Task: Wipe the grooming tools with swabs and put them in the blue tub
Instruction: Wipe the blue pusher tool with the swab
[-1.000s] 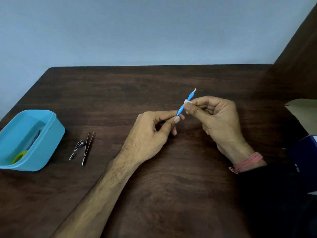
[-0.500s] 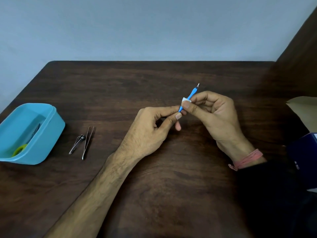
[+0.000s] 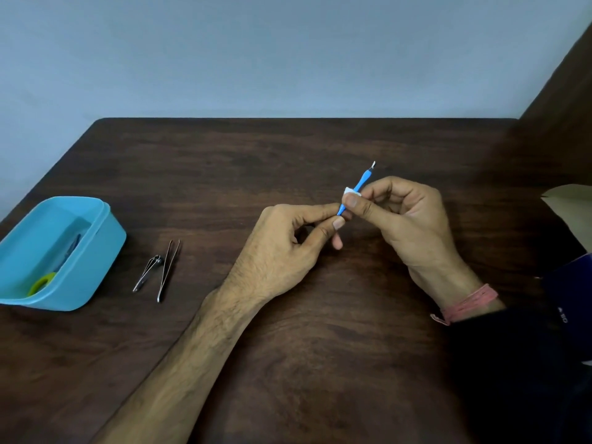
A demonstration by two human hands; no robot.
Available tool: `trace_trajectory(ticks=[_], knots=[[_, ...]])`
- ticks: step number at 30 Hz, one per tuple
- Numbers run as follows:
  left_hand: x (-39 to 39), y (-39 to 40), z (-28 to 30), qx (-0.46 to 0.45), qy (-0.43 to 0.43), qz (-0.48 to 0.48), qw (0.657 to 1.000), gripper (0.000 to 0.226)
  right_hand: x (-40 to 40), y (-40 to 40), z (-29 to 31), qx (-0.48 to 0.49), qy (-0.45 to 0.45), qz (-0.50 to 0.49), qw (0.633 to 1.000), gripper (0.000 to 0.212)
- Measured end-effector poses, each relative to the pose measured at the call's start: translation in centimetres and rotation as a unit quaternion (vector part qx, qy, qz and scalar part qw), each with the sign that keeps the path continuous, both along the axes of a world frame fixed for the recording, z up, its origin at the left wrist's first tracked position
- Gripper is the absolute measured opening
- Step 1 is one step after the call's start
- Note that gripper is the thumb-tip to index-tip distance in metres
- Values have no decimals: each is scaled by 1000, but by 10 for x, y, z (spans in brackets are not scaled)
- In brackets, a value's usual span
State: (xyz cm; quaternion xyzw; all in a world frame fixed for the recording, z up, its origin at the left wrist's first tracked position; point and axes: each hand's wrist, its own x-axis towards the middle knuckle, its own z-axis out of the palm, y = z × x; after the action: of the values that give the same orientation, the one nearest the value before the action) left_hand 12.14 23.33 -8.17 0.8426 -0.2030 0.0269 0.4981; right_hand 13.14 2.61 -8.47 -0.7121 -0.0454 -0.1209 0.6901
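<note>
1. Blue-grey wall fills the background of the head view, and the far edge of the dark wooden counter (image 3: 288, 149) runs straight along its foot.
2. To the right a dark brown panel rises along the counter's right edge, with a tan cardboard flap (image 3: 570, 203) just in front of it and a dark blue box (image 3: 573, 283) nearer the person.
3. On the left, the counter's edge slants toward the viewer, and the blue tub (image 3: 105, 248) sits right beside it, its left part cut by the frame.
4. Inside the tub lie a blue tool (image 3: 72, 248) and something with a yellow-green ring (image 3: 41, 283).
5. Just right of the tub, a nail clipper (image 3: 148, 272) and tweezers (image 3: 168, 270) lie side by side on the wood, close together but apart.
6. Bare wood stretches between those tools and the hands, and a wide bare strip runs behind the hands to the far edge.
7. Near the middle, the left hand (image 3: 282, 251) pinches the lower end of a thin blue tool with a metal tip (image 3: 360, 184) between thumb and forefinger.
8. That tool tilts up and to the right, its tip pointing at the far edge, held above the counter.
9. Next to it, the right hand (image 3: 407, 219) pinches a small white swab (image 3: 349, 191) round the tool's shaft, fingers curled.
10. A pink band (image 3: 471, 302) circles the right wrist, beside a dark sleeve (image 3: 512, 363).
</note>
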Motion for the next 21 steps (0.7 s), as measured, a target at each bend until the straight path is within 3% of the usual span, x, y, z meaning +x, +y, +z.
trace_trajectory(ticks=[16, 21], knots=[[1, 3, -1, 12, 2, 8, 1000, 22, 1, -1, -5, -33, -6, 18, 999, 30], [1, 2, -1, -2, 18, 3, 1000, 25, 4, -3, -12, -39, -8, 24, 999, 21]])
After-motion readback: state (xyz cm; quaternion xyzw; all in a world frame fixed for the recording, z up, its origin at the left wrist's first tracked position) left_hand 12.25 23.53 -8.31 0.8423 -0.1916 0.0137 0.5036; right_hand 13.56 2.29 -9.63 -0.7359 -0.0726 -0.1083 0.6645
